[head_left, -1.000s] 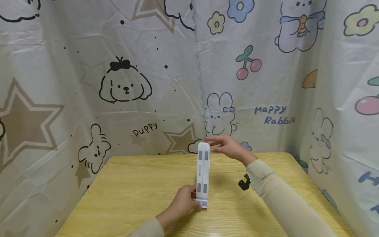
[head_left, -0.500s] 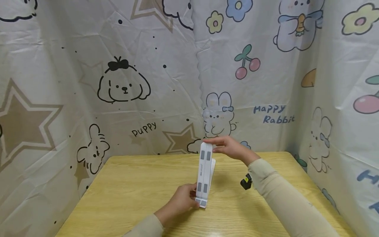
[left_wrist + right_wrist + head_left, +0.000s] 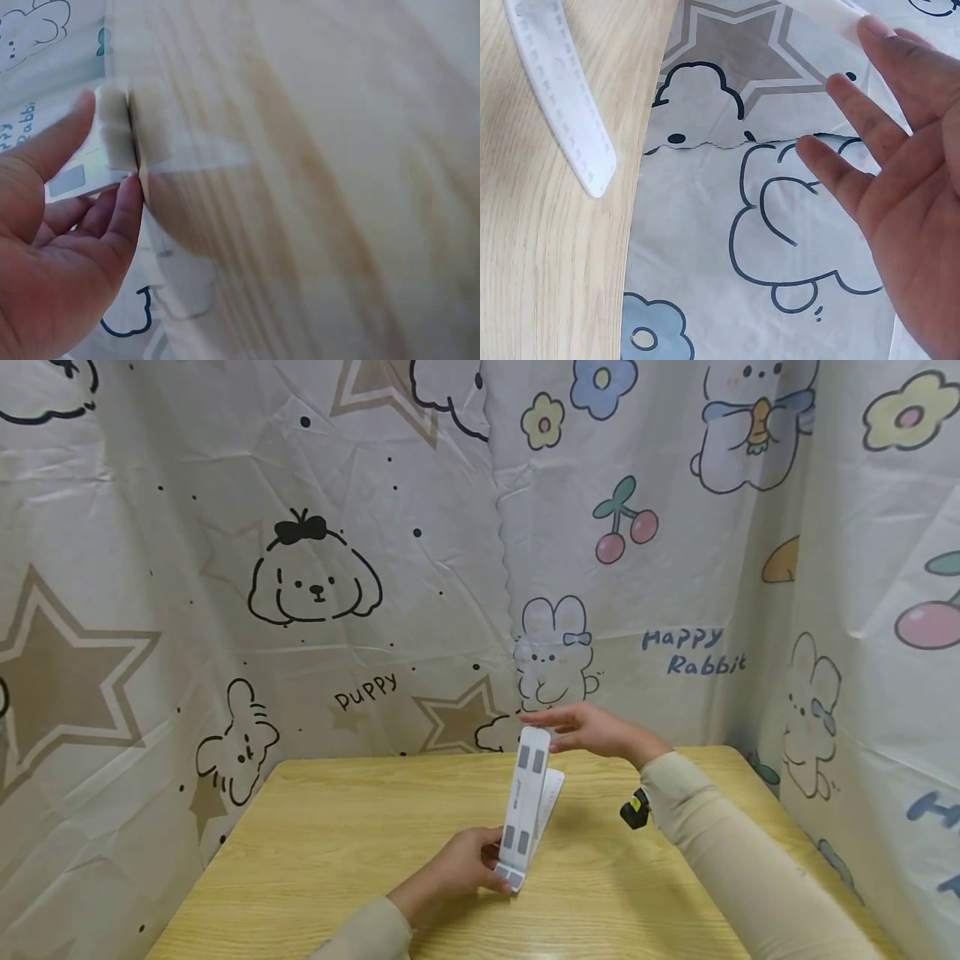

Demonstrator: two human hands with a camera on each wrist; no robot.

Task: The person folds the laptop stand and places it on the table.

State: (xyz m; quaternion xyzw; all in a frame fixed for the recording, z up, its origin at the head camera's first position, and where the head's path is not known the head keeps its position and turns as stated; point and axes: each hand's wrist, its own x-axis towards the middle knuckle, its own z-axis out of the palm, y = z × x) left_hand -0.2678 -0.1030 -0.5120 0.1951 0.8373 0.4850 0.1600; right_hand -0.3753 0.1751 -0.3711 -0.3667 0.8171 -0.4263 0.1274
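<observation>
The white stand (image 3: 522,802) sits tilted on the surface (image 3: 337,827), the left hand (image 3: 467,866) pinching its lower end and the right hand (image 3: 603,732) its top. For smooth unfolding, steady the lower end.

The table (image 3: 337,827) has a flat, yellowish wood-grain top with rounded far corners; the left wrist view shows reflections in its surface. A white stand (image 3: 528,793) is positioned near mid-width, tilted, lower end at the tabletop, two arms spread apart.
</observation>
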